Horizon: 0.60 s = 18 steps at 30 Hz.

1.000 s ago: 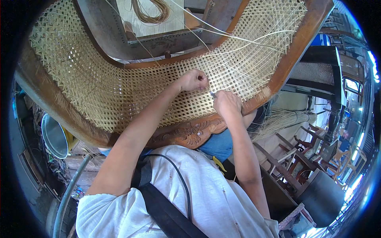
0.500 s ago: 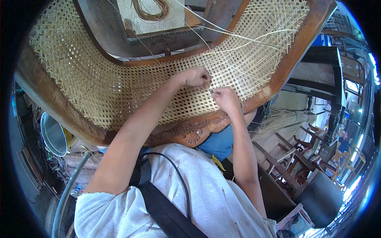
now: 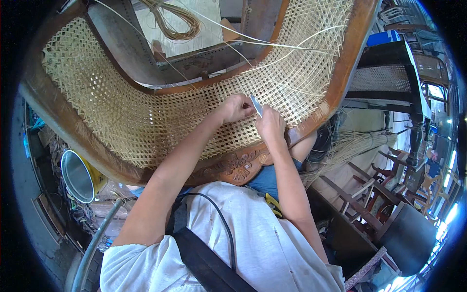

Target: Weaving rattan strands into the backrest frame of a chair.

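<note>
A curved wooden chair frame (image 3: 335, 92) filled with woven cane (image 3: 131, 114) lies across my lap. Over the middle of the weave, my left hand (image 3: 236, 108) is closed in a pinch; what its fingers hold is too small to tell. Just right of it, my right hand (image 3: 271, 124) grips a small knife, its pale blade (image 3: 256, 105) pointing up and left toward the left fingertips. Loose cane strands (image 3: 292, 47) trail across the right part of the weave. The knife's handle is hidden in my fist.
A coil of cane (image 3: 177, 27) rests on a board beyond the frame. At left stand a yellow bucket (image 3: 80, 176) and a bent metal tube (image 3: 95, 243). To the right are a bundle of cane strands (image 3: 350, 148), a dark caned chair (image 3: 384, 78) and several wooden furniture parts (image 3: 369, 194).
The knife blade now shows plainly, tilted upward from my right hand, which has turned and shifted slightly left. My left hand has moved a little left and down. The whole view has shifted slightly.
</note>
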Each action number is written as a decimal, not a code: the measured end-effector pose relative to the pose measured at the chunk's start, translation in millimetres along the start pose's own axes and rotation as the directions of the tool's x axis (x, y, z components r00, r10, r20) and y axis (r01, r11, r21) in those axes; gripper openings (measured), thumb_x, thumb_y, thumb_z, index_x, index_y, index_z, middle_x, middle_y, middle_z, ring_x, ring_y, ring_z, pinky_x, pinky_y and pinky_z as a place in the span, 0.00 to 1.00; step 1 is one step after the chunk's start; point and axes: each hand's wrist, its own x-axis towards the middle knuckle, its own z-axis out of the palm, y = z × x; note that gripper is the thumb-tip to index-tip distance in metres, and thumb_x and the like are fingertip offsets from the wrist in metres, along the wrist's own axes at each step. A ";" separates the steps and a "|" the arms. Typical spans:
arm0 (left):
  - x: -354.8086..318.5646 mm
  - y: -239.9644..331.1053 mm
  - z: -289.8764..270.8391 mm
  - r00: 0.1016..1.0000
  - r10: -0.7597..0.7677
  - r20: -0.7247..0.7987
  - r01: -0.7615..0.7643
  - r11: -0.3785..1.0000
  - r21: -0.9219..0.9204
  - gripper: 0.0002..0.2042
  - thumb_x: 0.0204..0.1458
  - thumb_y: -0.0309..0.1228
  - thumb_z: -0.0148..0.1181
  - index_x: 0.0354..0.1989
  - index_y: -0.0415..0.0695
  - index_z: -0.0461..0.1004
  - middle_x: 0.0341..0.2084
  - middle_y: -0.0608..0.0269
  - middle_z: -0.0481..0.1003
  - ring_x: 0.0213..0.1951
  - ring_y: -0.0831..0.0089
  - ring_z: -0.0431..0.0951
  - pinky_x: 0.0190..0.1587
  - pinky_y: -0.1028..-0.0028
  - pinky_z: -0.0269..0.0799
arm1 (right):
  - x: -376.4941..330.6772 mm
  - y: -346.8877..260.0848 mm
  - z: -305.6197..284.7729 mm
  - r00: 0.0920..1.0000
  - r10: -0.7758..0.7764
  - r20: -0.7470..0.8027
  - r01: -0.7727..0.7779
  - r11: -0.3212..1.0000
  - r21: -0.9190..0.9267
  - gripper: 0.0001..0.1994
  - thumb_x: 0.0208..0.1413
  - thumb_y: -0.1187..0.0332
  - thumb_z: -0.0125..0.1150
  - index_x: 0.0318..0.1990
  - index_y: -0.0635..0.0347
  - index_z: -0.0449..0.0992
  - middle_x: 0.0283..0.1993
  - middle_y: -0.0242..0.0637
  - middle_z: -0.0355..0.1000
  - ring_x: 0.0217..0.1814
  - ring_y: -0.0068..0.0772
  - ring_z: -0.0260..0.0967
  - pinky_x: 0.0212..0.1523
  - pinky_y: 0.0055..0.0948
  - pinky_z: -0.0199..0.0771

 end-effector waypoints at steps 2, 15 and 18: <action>-2.2 3.8 -1.7 0.997 -0.025 0.067 0.026 1.000 -0.007 0.09 0.50 0.33 0.65 0.37 0.42 0.81 0.35 0.53 0.79 0.39 0.63 0.79 0.47 0.66 0.75 | 0.1 6.9 3.1 0.998 -0.050 -0.045 0.049 0.999 -0.017 0.11 0.51 0.72 0.62 0.42 0.64 0.75 0.36 0.54 0.77 0.39 0.54 0.77 0.43 0.47 0.77; -51.3 -22.5 -27.0 0.821 -0.395 -0.411 0.414 0.909 -0.047 0.16 0.52 0.34 0.66 0.47 0.41 0.77 0.45 0.54 0.77 0.46 0.65 0.78 0.52 0.66 0.73 | 6.6 49.1 7.9 0.964 -0.265 0.030 0.209 0.822 0.530 0.12 0.58 0.61 0.60 0.37 0.62 0.78 0.28 0.41 0.75 0.27 0.36 0.71 0.34 0.35 0.71; -44.7 -35.5 -17.5 0.917 -0.328 -0.229 0.288 0.939 -0.188 0.13 0.53 0.31 0.65 0.47 0.45 0.79 0.44 0.60 0.79 0.45 0.73 0.78 0.49 0.69 0.73 | 19.3 23.2 7.2 0.902 -0.423 -0.087 0.432 0.873 0.227 0.11 0.61 0.61 0.57 0.38 0.60 0.74 0.29 0.41 0.74 0.28 0.42 0.70 0.38 0.39 0.71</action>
